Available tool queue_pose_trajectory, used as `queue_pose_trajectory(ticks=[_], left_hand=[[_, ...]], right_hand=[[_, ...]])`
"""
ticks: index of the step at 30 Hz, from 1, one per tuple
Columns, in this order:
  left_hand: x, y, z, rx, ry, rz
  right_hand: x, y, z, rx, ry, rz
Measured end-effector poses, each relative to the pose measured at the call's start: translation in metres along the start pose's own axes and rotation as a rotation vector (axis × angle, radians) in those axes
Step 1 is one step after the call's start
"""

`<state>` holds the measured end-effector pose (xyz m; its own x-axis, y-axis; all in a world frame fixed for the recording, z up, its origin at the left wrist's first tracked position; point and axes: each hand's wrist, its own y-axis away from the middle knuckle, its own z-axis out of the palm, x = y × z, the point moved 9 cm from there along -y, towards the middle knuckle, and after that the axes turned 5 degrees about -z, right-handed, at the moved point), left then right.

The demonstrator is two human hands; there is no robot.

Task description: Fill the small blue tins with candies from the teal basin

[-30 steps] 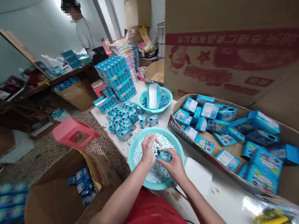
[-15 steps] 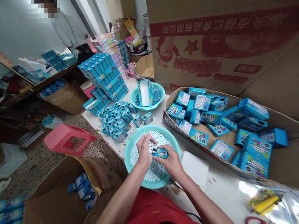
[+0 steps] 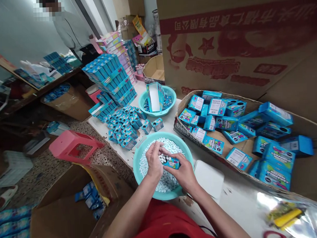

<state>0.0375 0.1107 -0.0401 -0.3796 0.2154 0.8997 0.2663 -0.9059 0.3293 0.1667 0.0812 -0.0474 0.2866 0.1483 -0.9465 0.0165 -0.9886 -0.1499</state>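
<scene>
My right hand (image 3: 183, 171) grips a small blue candy box (image 3: 171, 163) over a teal basin (image 3: 144, 152) full of white candies (image 3: 169, 181). My left hand (image 3: 154, 159) is curled shut on a few white candies, pressed against the box's open end. Filled small blue boxes (image 3: 123, 128) stand in a cluster on the white table beyond the basin.
A cardboard tray (image 3: 184, 102) at right holds several larger blue boxes. A second teal basin (image 3: 158, 100) and stacked blue cartons (image 3: 109, 77) sit farther back. A pink stool (image 3: 71, 144) and an open carton (image 3: 63, 212) are on the floor at left. Another person (image 3: 72, 30) stands at the back.
My hands have stayed over the basin, shifting slightly; the left hand keeps feeding candies at the box's end. The camera view tilted a little.
</scene>
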Motion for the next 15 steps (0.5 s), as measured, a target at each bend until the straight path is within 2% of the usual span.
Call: queue_pose_trajectory(ticks=[5, 8, 10, 12, 15], left_hand=[[-0.006, 0.003, 0.010, -0.093, 0.029, -0.064], [-0.003, 0.004, 0.013, -0.106, 0.025, -0.037], [0.004, 0.000, 0.004, -0.055, 0.045, 0.025], [0.007, -0.009, -0.012, 0.017, 0.059, 0.079], [-0.004, -0.034, -0.044, 0.095, -0.118, 0.078]], right_hand=[[-0.002, 0.000, 0.003, -0.031, 0.043, -0.018], [-0.004, 0.001, 0.003, -0.054, 0.055, -0.021], [-0.004, 0.002, -0.002, -0.041, 0.030, -0.028], [-0.002, 0.003, -0.008, -0.014, -0.005, -0.033], [0.004, 0.005, -0.021, 0.019, -0.040, 0.003]])
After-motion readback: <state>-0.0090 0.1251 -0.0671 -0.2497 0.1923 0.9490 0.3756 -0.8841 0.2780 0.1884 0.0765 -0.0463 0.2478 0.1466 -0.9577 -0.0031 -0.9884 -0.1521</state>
